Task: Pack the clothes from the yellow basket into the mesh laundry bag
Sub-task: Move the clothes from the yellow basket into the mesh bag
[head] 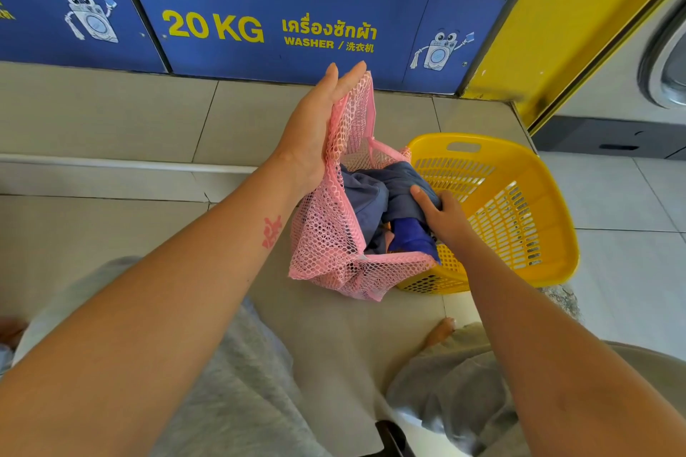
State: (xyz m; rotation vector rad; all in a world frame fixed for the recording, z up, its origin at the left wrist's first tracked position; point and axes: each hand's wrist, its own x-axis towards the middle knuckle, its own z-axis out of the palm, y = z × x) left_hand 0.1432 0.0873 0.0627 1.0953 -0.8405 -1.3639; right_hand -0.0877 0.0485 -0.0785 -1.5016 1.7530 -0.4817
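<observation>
A pink mesh laundry bag stands on the floor with its mouth wide open, leaning against the yellow basket. My left hand holds the bag's far rim up, fingers straight and the mesh pinched against the palm. Grey-blue clothes and a bright blue piece lie inside the bag. My right hand presses down on the grey-blue clothes, fingers curled over the cloth. The visible part of the basket's inside holds no clothes.
A blue washer panel marked 20 KG runs along the back on a tiled step. A yellow post and another machine stand at the right. My knees in grey cloth are at the bottom.
</observation>
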